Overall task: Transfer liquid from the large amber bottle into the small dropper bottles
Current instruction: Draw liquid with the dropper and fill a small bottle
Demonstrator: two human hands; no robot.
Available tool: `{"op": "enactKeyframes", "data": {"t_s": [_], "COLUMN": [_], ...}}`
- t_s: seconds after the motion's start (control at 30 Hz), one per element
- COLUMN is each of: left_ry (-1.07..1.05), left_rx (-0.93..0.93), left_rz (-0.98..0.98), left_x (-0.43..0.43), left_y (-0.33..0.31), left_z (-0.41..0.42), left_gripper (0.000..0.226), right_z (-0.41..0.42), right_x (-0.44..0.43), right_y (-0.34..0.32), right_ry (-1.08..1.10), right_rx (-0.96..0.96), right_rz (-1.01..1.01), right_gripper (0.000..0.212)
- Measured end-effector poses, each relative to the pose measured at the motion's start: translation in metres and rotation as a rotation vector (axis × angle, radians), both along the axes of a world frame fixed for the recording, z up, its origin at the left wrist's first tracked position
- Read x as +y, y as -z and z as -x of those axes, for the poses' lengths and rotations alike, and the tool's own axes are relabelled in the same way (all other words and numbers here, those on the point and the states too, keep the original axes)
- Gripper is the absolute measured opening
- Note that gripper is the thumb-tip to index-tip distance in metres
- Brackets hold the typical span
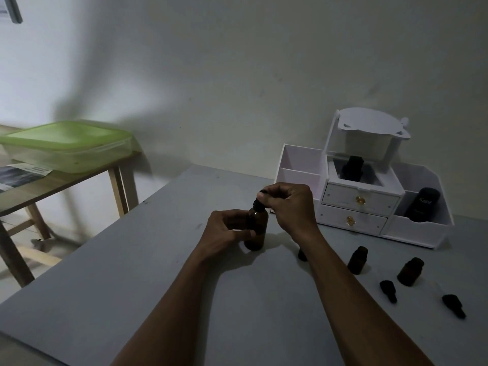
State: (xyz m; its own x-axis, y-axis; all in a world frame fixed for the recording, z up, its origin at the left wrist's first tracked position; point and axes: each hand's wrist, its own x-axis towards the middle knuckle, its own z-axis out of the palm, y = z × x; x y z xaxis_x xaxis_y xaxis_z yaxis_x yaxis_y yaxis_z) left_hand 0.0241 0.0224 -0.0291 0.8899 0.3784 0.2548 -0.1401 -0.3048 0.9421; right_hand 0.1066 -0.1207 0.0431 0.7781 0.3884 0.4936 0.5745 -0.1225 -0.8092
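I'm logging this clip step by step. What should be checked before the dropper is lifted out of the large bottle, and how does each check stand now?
1. Large amber bottle standing on the grey table: ok.
2. Left hand grips the bottle's body: ok.
3. Right hand pinches the dropper cap: ok.
4. Cap already unscrewed: cannot tell.
5. Middle small bottle and right small bottle upright, necks open: ok.
6. Third small bottle, mostly hidden behind the right forearm: cannot tell.
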Motion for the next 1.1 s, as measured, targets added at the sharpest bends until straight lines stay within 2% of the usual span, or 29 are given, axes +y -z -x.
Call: {"op": "enactKeyframes", "data": {"t_s": [0.23, 0.47, 0.53, 0.63, 0.7, 0.77, 0.83, 0.87, 0.97, 1.1], "left_ry": [-0.004, -0.039, -0.106, -0.349, -0.443, -0.396, -0.256, -0.181, -0.076, -0.04], "left_rx": [-0.001, -0.015, -0.091, -0.303, -0.444, -0.497, -0.408, -0.316, -0.058, 0.071], "left_rz": [-0.024, -0.035, -0.078, -0.162, -0.196, -0.227, -0.212, -0.193, -0.144, -0.102], "left_x": [-0.001, -0.007, -0.011, -0.024, -0.045, -0.071, -0.097, -0.108, -0.127, -0.129], "left_y": [-0.001, -0.001, -0.004, -0.017, -0.028, -0.036, -0.035, -0.033, -0.023, -0.011], "left_z": [0.001, 0.004, 0.006, 0.017, 0.029, 0.035, 0.032, 0.027, 0.003, -0.027], "left_gripper": [0.039, 0.043, 0.049, 0.054, 0.037, 0.02, 0.012, 0.016, 0.043, 0.064], "right_z": [0.001, 0.003, 0.004, 0.004, 0.002, -0.005, -0.014, -0.018, -0.028, -0.037], "right_x": [-0.004, -0.01, -0.014, -0.032, -0.052, -0.074, -0.093, -0.101, -0.114, -0.121], "right_y": [-0.004, -0.044, -0.062, -0.083, -0.088, -0.084, -0.077, -0.072, -0.062, -0.052], "right_ry": [-0.015, -0.045, -0.065, -0.082, -0.084, -0.088, -0.066, -0.048, -0.016, -0.005], "right_rx": [-0.008, -0.034, -0.046, -0.015, 0.01, 0.046, 0.069, 0.077, 0.073, 0.105], "right_rz": [0.008, -0.169, -0.22, -0.349, -0.416, -0.433, -0.375, -0.334, -0.237, -0.181], "right_gripper": [0.009, 0.013, 0.014, 0.014, 0.014, 0.017, 0.019, 0.017, 0.012, 0.015]}}
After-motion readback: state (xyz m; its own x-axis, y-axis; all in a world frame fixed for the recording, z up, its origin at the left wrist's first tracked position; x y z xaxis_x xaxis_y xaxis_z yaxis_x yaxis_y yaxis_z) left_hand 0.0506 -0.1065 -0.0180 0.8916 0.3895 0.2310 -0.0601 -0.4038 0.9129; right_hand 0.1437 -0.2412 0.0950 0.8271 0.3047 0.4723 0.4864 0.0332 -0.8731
